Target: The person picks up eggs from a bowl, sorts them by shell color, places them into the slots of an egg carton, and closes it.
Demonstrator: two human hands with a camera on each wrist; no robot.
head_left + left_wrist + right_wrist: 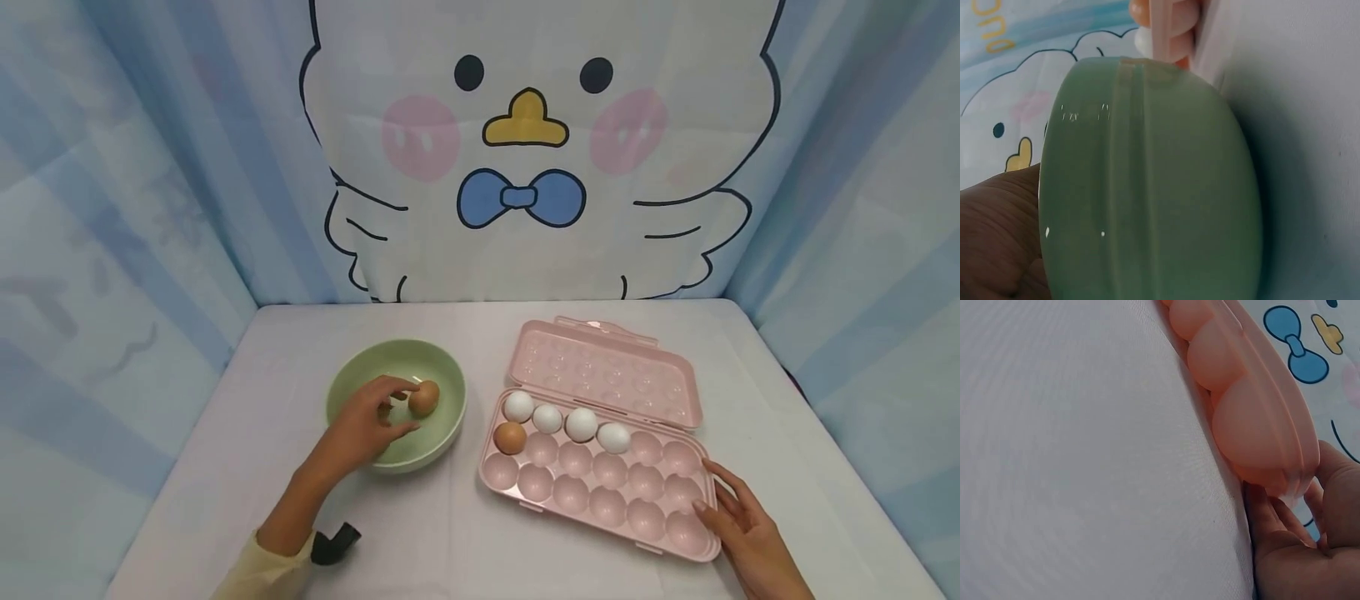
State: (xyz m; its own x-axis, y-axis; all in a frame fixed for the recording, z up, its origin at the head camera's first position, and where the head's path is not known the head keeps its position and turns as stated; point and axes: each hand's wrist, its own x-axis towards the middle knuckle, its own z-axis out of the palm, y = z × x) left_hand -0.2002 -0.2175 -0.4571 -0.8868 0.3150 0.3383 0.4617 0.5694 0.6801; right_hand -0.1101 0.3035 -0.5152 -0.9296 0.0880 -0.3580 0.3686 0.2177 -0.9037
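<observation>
A light green bowl (450,433) stands at the left of the table with a brown egg (424,399) inside. My left hand (365,419) reaches over its near left rim, index fingertip right at the egg and thumb spread apart below it. In the left wrist view the bowl's outer wall (1191,175) hides the fingertips. To the right lies a pink egg carton (609,477), lid folded back. My right hand (750,533) grips its right end, thumb on the rim and fingers underneath; the right wrist view shows this hand (1300,550) at the carton's end (1254,425).
Several white eggs (581,425) fill part of the carton's back row, and one brown egg (510,437) sits at the left of the middle row. The raised lid (607,371) lies behind. A patterned curtain (525,250) closes off the table's back and sides.
</observation>
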